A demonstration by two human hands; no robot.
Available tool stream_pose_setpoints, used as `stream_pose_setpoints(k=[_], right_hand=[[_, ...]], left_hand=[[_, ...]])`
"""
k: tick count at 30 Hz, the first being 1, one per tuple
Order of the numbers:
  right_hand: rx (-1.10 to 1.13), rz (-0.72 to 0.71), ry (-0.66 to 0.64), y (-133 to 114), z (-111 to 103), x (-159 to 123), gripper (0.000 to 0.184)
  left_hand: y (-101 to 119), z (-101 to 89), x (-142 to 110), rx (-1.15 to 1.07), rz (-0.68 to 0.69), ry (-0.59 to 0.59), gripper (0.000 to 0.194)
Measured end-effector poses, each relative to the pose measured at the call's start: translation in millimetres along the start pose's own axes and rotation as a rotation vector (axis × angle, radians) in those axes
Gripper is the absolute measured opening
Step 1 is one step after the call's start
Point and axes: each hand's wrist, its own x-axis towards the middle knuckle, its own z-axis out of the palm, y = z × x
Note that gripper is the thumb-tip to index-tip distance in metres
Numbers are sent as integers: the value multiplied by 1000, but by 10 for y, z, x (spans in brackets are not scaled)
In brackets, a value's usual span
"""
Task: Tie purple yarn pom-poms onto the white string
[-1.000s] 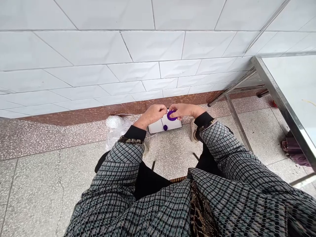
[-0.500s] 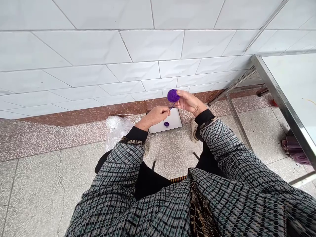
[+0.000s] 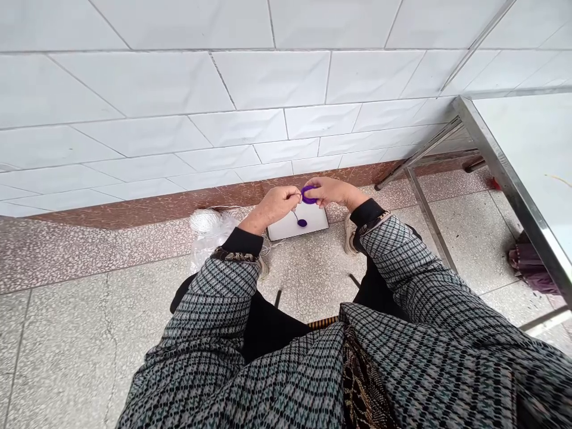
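Note:
My right hand (image 3: 334,192) is closed around a ball of purple yarn (image 3: 305,193), its fingers covering part of the ball. Close beside it, my left hand (image 3: 279,205) has thumb and fingers pinched on the yarn strand, which is mostly hidden between the fingertips. Below the left hand, at the end of a thin dark strand, is a small dark purple piece (image 3: 302,223); whether it hangs or rests I cannot tell. Under both hands lies a shallow white box (image 3: 283,230) with a dark edge.
A ball of white yarn (image 3: 204,220) and a clear plastic bag (image 3: 203,247) lie on the floor left of the box. Beyond rises the tiled wall (image 3: 214,131). A metal-framed table (image 3: 504,161) stands at right, with a dark purple bundle (image 3: 531,268) beneath it.
My right hand has come down and turned over the purple yarn ball, now covering more of it. My left hand has risen slightly and moved a little left, still pinching the strand.

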Motion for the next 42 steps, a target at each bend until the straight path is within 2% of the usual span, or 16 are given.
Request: stream_pose_setpoints(k=[2, 5, 8, 10, 12, 14, 16, 19, 21, 23, 26, 29, 32, 35, 39, 42], right_hand=[[194, -23, 28, 3, -2, 25, 11], [443, -45, 48, 11, -9, 51, 12], [594, -109, -5, 35, -27, 58, 13], [611, -160, -79, 60, -53, 52, 16], [560, -186, -177, 85, -87, 38, 20], [465, -185, -267, 100, -118, 20, 23], [336, -169, -295, 101, -132, 0, 21], [49, -105, -264, 84, -105, -20, 16], [-145, -37, -225, 73, -67, -17, 15], [-243, 11, -134, 66, -30, 3, 17], [-132, 2, 46, 60, 0, 50, 19], [201, -40, 103, 40, 8, 77, 17], [453, -54, 27, 22, 3, 70, 15], [551, -98, -87, 45, -30, 59, 12], [541, -208, -274, 138, -114, 75, 26], [449, -247, -388, 181, -160, 78, 33]], left_hand=[[11, 16, -7, -18, 40, -2, 16], [-11, 74, 0, -38, 57, -28, 16], [-62, 163, 25, -24, 57, -101, 20], [-91, 204, 44, -7, 49, -165, 22], [-101, 204, 59, 7, 8, -182, 21], [-92, 159, 64, 12, -59, -131, 18], [-71, 86, 61, 18, -103, -69, 18], [-39, -7, 48, 39, -88, 13, 21], [-26, -33, 40, 39, -72, 12, 21], [-18, -32, 31, 29, -54, -4, 22], [-9, -3, 16, 9, -4, -11, 21], [3, 42, 0, -20, 55, -53, 20], [8, 89, -5, -25, 79, -111, 21], [-2, 122, 10, -5, 79, -145, 24], [-19, 122, 38, 17, -16, -166, 20], [-31, 84, 48, 47, -104, -126, 17]])
